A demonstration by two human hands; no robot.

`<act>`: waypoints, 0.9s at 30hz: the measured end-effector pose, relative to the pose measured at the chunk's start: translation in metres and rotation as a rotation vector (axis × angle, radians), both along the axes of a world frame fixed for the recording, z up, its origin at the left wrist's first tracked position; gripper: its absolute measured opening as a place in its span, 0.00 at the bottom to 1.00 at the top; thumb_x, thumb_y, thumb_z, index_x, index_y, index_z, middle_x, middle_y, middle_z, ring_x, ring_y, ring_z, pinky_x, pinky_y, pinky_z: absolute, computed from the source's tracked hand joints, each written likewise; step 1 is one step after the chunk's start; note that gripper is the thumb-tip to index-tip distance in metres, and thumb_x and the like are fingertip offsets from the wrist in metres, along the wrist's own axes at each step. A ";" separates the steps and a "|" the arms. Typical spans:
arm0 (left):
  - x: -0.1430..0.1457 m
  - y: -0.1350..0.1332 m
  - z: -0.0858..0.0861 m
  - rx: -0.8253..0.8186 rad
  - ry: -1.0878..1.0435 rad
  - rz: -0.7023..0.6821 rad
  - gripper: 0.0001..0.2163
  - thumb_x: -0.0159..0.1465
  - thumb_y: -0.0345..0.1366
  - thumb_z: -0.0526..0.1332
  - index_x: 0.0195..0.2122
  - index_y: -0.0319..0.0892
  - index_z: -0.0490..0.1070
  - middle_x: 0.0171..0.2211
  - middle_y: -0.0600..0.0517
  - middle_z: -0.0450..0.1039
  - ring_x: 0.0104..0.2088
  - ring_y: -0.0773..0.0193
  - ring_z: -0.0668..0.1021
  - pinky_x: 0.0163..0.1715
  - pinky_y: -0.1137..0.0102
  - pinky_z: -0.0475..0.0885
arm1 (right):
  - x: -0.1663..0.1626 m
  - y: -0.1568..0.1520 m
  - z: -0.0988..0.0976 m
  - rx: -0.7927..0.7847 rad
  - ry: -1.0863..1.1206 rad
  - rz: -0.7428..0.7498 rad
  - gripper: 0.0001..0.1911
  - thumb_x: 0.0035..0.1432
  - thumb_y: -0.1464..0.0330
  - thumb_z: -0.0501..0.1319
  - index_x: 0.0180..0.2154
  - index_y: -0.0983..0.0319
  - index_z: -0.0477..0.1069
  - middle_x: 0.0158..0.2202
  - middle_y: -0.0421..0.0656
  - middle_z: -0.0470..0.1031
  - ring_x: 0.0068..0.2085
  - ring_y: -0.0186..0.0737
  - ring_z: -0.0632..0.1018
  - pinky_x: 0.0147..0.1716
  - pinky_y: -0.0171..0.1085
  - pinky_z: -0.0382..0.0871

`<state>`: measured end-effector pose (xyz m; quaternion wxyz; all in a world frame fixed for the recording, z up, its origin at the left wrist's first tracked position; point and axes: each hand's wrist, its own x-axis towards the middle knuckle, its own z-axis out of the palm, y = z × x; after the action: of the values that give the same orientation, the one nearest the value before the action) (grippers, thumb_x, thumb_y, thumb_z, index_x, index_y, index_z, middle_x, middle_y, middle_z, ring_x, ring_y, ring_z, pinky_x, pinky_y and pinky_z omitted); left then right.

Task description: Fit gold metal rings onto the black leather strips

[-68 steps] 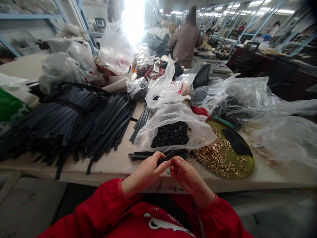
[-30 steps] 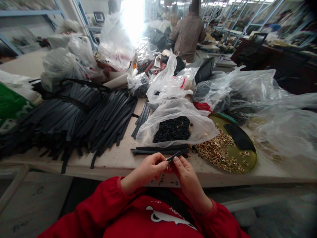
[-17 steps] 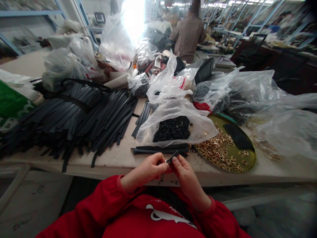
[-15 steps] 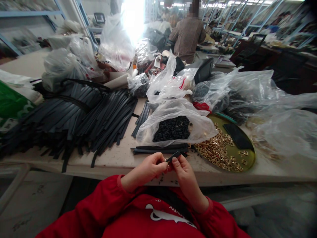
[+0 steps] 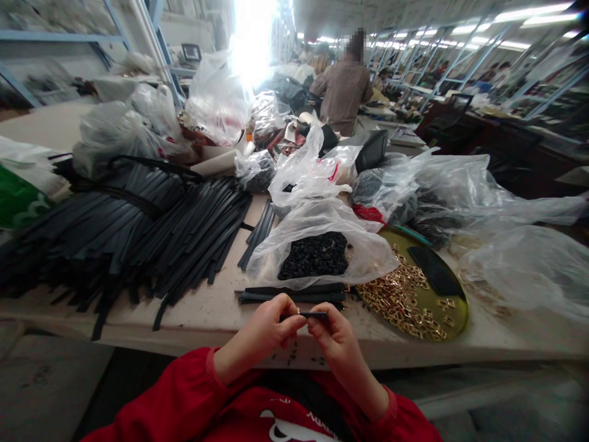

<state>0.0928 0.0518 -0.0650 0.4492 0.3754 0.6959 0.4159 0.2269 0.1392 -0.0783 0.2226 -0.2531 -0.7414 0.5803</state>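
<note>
Between my two hands, just over the table's front edge, is a short black strap (image 5: 316,315) with a small gold buckle (image 5: 299,311) on it. My left hand (image 5: 269,325) pinches the strap by the buckle, fingers closed. The strap's other end is gripped by my right hand (image 5: 335,334), thumb and fingers pressed together. Just beyond my hands lies a small stack of black straps (image 5: 292,294). Behind that stack, an opened clear plastic bag (image 5: 368,255) holds many small black pieces (image 5: 315,255). Right of my hands, a round yellowish tray (image 5: 453,319) carries loose gold buckles (image 5: 405,301).
A large heap of long black strips (image 5: 184,233) covers the table's left side. Filled plastic bags (image 5: 216,92) are piled at the back, more (image 5: 529,264) at the right. A dark flat piece (image 5: 437,271) lies on the tray. A person (image 5: 344,92) is farther off, back turned.
The view has tilted up, so the table sits lower. The strap between my hands has turned from slanted to nearly level, with the buckle now visible on its left part.
</note>
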 end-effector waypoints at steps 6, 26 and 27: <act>-0.010 0.011 0.003 0.057 0.023 -0.031 0.11 0.61 0.39 0.50 0.39 0.40 0.66 0.21 0.57 0.65 0.19 0.71 0.68 0.19 0.77 0.62 | -0.022 0.074 0.006 0.201 -0.270 0.197 0.10 0.58 0.66 0.49 0.38 0.63 0.65 0.31 0.42 0.72 0.32 0.35 0.73 0.31 0.33 0.67; -0.027 0.022 -0.005 0.097 -0.051 0.114 0.14 0.61 0.44 0.48 0.34 0.39 0.64 0.16 0.59 0.62 0.14 0.73 0.63 0.13 0.78 0.56 | -0.060 0.102 0.002 0.367 -0.387 -0.021 0.14 0.54 0.66 0.50 0.38 0.65 0.70 0.29 0.44 0.74 0.27 0.36 0.72 0.26 0.35 0.65; -0.027 0.021 -0.003 0.112 -0.041 0.115 0.14 0.61 0.45 0.48 0.33 0.39 0.64 0.16 0.59 0.62 0.14 0.73 0.63 0.13 0.78 0.56 | -0.056 0.094 0.007 0.222 -0.335 0.029 0.15 0.55 0.65 0.50 0.38 0.65 0.70 0.27 0.43 0.74 0.23 0.34 0.71 0.23 0.34 0.64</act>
<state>0.0658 0.0730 -0.0682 0.4170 0.3507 0.6825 0.4872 0.1708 0.2329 -0.0712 0.1145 -0.3095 -0.8309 0.4480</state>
